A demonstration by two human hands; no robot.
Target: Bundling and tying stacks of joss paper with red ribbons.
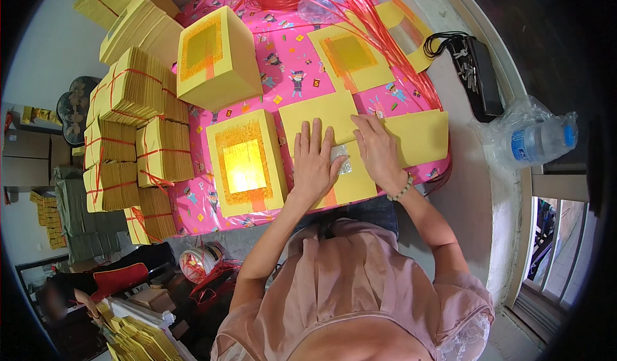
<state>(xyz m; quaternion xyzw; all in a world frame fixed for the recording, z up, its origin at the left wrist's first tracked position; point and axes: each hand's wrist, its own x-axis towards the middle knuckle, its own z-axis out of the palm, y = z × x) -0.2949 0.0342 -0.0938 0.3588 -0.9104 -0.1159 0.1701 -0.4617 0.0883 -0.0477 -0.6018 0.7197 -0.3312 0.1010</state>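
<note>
A yellow paper sheet (pixel 353 186) lies in front of me on the pink tablecloth, with a silver foil patch (pixel 343 160) partly showing. My left hand (pixel 312 162) rests flat on it with fingers stretched, its thumb beside the foil. My right hand (pixel 379 150) lies on the paper to the right of the foil, fingers extended near a fold and holding nothing. Another yellow sheet (pixel 424 136) reaches out to the right beneath or beside that hand; how they join is hidden. Left of my left hand stands a stack of yellow sheets with a gold foil square (pixel 244 165) on top.
A taller yellow stack (pixel 218 59) stands farther back. Red-tied paper bundles (pixel 128 136) are piled at the table's left edge. Red plastic strands (pixel 385 33) trail across the far right over loose sheets. On the ledge are a black pouch with keys (pixel 475 72) and a bagged bottle (pixel 540 142).
</note>
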